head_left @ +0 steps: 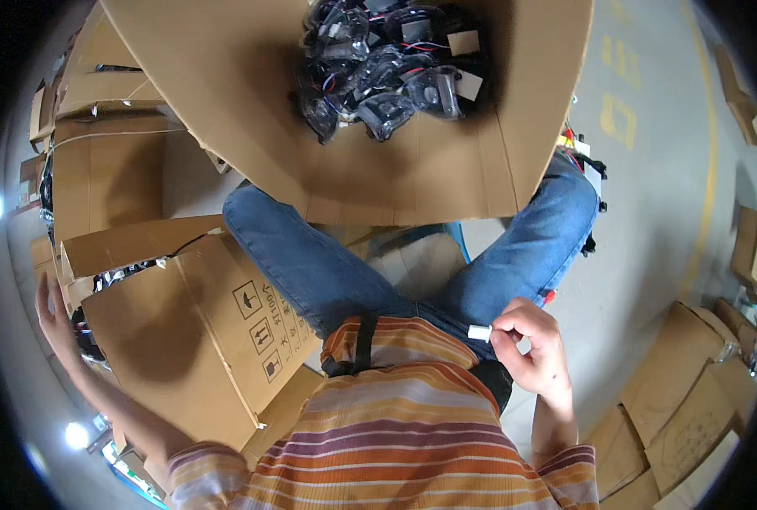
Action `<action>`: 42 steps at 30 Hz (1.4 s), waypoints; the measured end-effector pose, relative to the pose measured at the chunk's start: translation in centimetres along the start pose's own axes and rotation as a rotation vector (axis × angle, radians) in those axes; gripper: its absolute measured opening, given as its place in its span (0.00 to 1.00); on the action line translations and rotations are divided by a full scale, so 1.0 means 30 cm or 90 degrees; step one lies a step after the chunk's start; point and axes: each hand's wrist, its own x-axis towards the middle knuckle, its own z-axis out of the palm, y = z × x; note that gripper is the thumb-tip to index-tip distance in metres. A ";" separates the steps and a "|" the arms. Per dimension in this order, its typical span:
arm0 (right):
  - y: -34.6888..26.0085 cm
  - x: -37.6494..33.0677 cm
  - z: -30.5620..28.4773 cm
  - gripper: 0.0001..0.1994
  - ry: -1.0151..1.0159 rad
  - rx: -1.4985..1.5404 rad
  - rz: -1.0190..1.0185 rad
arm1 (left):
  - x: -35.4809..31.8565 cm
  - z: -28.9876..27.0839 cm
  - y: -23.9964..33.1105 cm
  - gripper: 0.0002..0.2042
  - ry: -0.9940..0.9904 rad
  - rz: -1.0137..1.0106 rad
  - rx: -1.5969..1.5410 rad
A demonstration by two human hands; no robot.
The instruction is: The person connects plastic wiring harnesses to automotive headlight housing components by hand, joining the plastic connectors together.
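My right hand (533,344) is at my right thigh, fingers pinched on a small white plastic part (479,332). My left hand (53,313) reaches far out to the left, beside an open cardboard box (195,340), fingers spread and holding nothing that I can see. Between my knees stands a large open cardboard box (395,170) with several black parts with red and blue wires in clear bags (387,68) lying in it. I am seated, in blue jeans and a striped shirt.
More cardboard boxes (106,161) are stacked on the left, and flattened or closed ones (693,399) lie at the lower right. A grey concrete floor (659,170) with yellow markings runs along the right side.
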 end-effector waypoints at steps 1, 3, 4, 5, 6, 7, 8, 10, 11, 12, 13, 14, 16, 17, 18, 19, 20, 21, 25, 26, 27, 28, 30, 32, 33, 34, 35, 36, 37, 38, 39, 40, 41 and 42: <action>-0.008 0.006 0.009 0.04 -0.007 -0.004 -0.009 | -0.061 0.075 0.255 0.17 0.101 -0.029 -0.147; -0.003 0.010 0.014 0.04 -0.003 -0.008 0.029 | -0.123 0.324 0.555 0.13 -0.033 0.144 -0.298; 0.003 0.015 0.024 0.03 -0.007 -0.021 0.040 | -0.159 0.490 0.700 0.12 -0.108 0.197 -0.343; 0.018 0.010 0.008 0.03 0.008 -0.011 0.069 | -0.194 0.593 0.915 0.13 -0.199 0.181 -0.349; 0.009 0.007 0.003 0.04 0.012 -0.014 0.083 | -0.190 0.732 0.976 0.14 -0.340 0.066 -0.402; 0.007 0.020 0.006 0.04 0.011 -0.021 0.092 | -0.175 0.902 0.965 0.17 -0.416 0.029 -0.560; 0.000 0.030 0.011 0.04 0.002 -0.028 0.092 | -0.157 1.043 0.955 0.19 -0.421 -0.018 -0.459; 0.004 0.049 0.025 0.03 0.001 -0.030 0.128 | -0.159 1.292 0.932 0.20 -0.353 -0.113 -0.497; 0.003 0.057 0.030 0.03 0.001 -0.027 0.164 | -0.147 1.386 0.914 0.20 -0.352 -0.120 -0.501; 0.004 0.067 0.032 0.03 -0.014 -0.028 0.185 | -0.132 1.473 0.886 0.21 -0.309 -0.117 -0.458; 0.007 0.082 0.035 0.03 -0.014 -0.037 0.190 | -0.129 1.551 0.884 0.22 -0.272 -0.111 -0.418; 0.008 0.097 0.041 0.03 -0.020 -0.036 0.211 | -0.141 1.591 0.893 0.22 -0.287 -0.158 -0.597; 0.011 0.138 0.053 0.04 -0.033 -0.032 0.257 | -0.154 1.669 0.910 0.21 -0.348 -0.180 -0.525; 0.014 0.158 0.057 0.04 -0.039 -0.039 0.261 | -0.168 1.700 0.927 0.20 -0.409 -0.194 -0.450; 0.019 0.176 0.061 0.04 -0.040 -0.049 0.268 | -0.219 1.702 0.975 0.16 -0.324 -0.208 -0.482; 0.023 0.194 0.065 0.04 -0.042 -0.059 0.275 | -0.263 1.691 1.000 0.15 -0.311 -0.099 -0.497; 0.027 0.211 0.072 0.04 -0.048 -0.064 0.277 | -0.342 1.661 1.035 0.14 -0.132 -0.007 -0.487; 0.028 0.229 0.081 0.04 -0.055 -0.064 0.270 | -0.391 1.662 1.019 0.16 -0.191 0.053 -0.501; 0.019 0.283 0.106 0.04 -0.089 -0.086 0.277 | -0.476 1.679 1.055 0.11 -0.246 -0.075 -0.697; 0.016 0.284 0.104 0.04 -0.090 -0.093 0.283 | -0.450 1.658 1.052 0.11 -0.250 -0.081 -0.703; 0.017 0.280 0.098 0.04 -0.072 -0.106 0.294 | -0.390 1.612 1.055 0.11 -0.259 -0.219 -0.736; 0.017 0.280 0.098 0.04 -0.062 -0.114 0.298 | -0.346 1.586 1.034 0.12 -0.260 -0.361 -0.753; 0.018 0.292 0.115 0.04 -0.077 -0.111 0.296 | -0.334 1.686 0.947 0.13 -0.206 -0.414 -0.728; 0.027 0.298 0.127 0.04 -0.078 -0.114 0.304 | -0.295 1.747 0.941 0.15 -0.167 -0.461 -0.711; 0.030 0.298 0.127 0.04 -0.084 -0.123 0.299 | -0.257 1.743 0.967 0.16 -0.226 -0.563 -0.794; 0.032 0.299 0.127 0.04 -0.091 -0.132 0.293 | -0.225 1.742 0.989 0.17 -0.287 -0.667 -0.873; 0.028 0.303 0.128 0.04 -0.098 -0.132 0.290 | -0.199 1.767 0.968 0.17 -0.279 -0.671 -0.872; 0.024 0.304 0.129 0.04 -0.098 -0.126 0.297 | -0.175 1.795 0.942 0.17 -0.268 -0.732 -1.060; 0.021 0.305 0.129 0.04 -0.099 -0.119 0.303 | -0.167 1.817 0.915 0.17 -0.249 -0.785 -1.251; 0.024 0.301 0.132 0.04 -0.101 -0.121 0.305 | -0.181 1.812 0.918 0.17 -0.249 -0.788 -1.251; 0.032 0.299 0.135 0.04 -0.097 -0.121 0.310 | -0.201 1.797 0.934 0.18 -0.351 -0.654 -1.039; 0.041 0.304 0.139 0.04 -0.094 -0.121 0.315 | -0.217 1.782 0.941 0.19 -0.429 -0.517 -0.822; 0.044 0.307 0.141 0.04 -0.097 -0.123 0.316 | -0.233 1.771 0.936 0.19 -0.429 -0.521 -0.821; 0.047 0.312 0.143 0.04 -0.104 -0.114 0.325 | -0.248 1.761 0.931 0.19 -0.455 -0.380 -0.905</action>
